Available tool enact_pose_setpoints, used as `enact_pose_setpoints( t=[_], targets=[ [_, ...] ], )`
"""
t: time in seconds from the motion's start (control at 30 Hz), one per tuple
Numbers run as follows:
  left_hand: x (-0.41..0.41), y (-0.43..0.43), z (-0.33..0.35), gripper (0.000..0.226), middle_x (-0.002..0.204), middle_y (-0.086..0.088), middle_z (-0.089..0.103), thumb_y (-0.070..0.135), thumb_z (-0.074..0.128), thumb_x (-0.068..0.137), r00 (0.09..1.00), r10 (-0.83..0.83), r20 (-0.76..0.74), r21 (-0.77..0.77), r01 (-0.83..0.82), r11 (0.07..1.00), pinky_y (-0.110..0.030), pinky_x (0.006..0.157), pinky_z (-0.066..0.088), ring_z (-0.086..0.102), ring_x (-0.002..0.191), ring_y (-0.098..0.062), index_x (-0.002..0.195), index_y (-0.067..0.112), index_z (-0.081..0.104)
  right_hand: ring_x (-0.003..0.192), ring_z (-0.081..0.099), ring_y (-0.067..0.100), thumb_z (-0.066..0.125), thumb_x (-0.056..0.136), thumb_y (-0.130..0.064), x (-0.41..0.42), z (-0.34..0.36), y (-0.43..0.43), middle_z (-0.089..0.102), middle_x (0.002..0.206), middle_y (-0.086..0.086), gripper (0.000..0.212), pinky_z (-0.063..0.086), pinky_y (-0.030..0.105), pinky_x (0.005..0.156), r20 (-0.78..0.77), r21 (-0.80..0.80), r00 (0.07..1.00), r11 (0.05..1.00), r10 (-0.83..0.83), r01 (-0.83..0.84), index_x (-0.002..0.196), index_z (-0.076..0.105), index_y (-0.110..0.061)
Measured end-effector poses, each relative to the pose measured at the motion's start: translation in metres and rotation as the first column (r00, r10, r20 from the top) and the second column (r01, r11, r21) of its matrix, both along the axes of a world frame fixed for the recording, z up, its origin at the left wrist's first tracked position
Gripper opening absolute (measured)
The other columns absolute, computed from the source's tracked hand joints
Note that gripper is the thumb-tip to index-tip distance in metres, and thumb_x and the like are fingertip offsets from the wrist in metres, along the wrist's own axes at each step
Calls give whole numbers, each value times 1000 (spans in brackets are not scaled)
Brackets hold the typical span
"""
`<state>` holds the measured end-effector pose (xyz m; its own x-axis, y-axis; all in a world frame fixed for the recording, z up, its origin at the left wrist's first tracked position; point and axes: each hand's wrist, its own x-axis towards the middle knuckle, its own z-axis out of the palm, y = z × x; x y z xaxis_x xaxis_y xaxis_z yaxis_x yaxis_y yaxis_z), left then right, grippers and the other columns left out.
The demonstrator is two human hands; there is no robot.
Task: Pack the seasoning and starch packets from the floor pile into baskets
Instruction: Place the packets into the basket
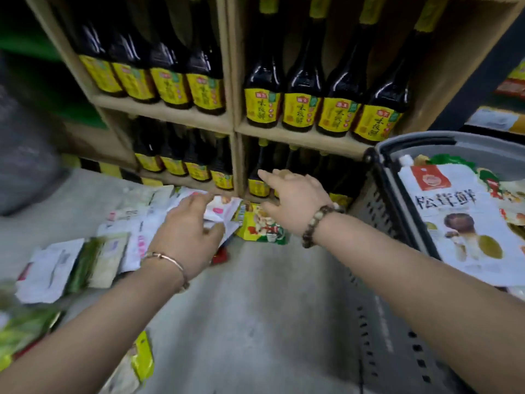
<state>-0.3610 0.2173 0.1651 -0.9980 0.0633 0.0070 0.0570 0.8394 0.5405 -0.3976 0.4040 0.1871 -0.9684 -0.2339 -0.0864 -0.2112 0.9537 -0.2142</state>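
Note:
A pile of seasoning and starch packets [133, 220] lies scattered on the grey floor at the left, white, green and yellow. My left hand [187, 231] pinches a white packet with a pink mark [220, 210] at the pile's right end. Just right of it lies a yellow and green packet [262, 227]. My right hand [289, 197] hovers above that packet with its fingers spread and holds nothing. A grey basket [380, 180] stands at the right, filled with white mushroom-seasoning pouches [460, 223].
A wooden shelf unit [235, 123] full of dark sauce bottles with yellow labels [301, 115] rises straight ahead, down to floor level. More packets [136, 362] lie near the bottom left. Bare grey floor [270, 308] stretches between my arms.

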Motion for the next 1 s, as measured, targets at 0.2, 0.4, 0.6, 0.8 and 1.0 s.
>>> enact_pose_setpoints(
  t=[0.2, 0.4, 0.6, 0.8, 1.0],
  targets=[
    [21, -104, -41, 52, 144, -8, 42, 25, 57, 90, 985, 149, 89, 19, -151, 988, -29, 103, 29, 39, 131, -25, 139, 14, 42, 128, 43, 28, 49, 91, -34, -11, -43, -107, 41, 142, 7, 55, 36, 35, 101, 102, -23, 994, 999, 50, -48, 143, 32, -28],
    [52, -181, -88, 50, 143, -7, 43, 18, 58, 90, 946, 271, 176, 41, -282, 959, -23, 102, 27, 40, 131, -22, 137, 13, 44, 132, 37, 24, 46, 93, -35, -16, -97, -188, 34, 149, 2, 56, 31, 35, 105, 218, 16, 951, 974, 217, -226, 145, 28, -29],
    [76, -218, -149, 57, 145, -6, 41, 19, 60, 89, 883, 389, 264, 1, -403, 915, -30, 103, 30, 43, 127, -26, 141, 14, 37, 129, 42, 27, 47, 91, -30, -4, -170, -245, 42, 142, 6, 52, 32, 39, 106, 318, -27, 871, 922, 373, -385, 142, 36, -25],
    [107, -238, -195, 55, 141, -7, 45, 17, 62, 87, 810, 501, 306, -18, -521, 853, -33, 101, 36, 43, 127, -25, 138, 14, 42, 128, 42, 26, 54, 87, -35, 28, -238, -297, 45, 139, 5, 55, 32, 36, 105, 376, -111, 755, 835, 538, -539, 139, 39, -27],
    [138, -245, -223, 52, 133, -9, 52, 26, 59, 83, 757, 557, 340, 15, -597, 802, -36, 101, 40, 48, 124, -25, 132, 12, 50, 125, 42, 29, 53, 85, -53, 58, -286, -346, 46, 135, 9, 66, 27, 43, 104, 440, -115, 601, 706, 667, -699, 141, 34, -25]
  ],
)
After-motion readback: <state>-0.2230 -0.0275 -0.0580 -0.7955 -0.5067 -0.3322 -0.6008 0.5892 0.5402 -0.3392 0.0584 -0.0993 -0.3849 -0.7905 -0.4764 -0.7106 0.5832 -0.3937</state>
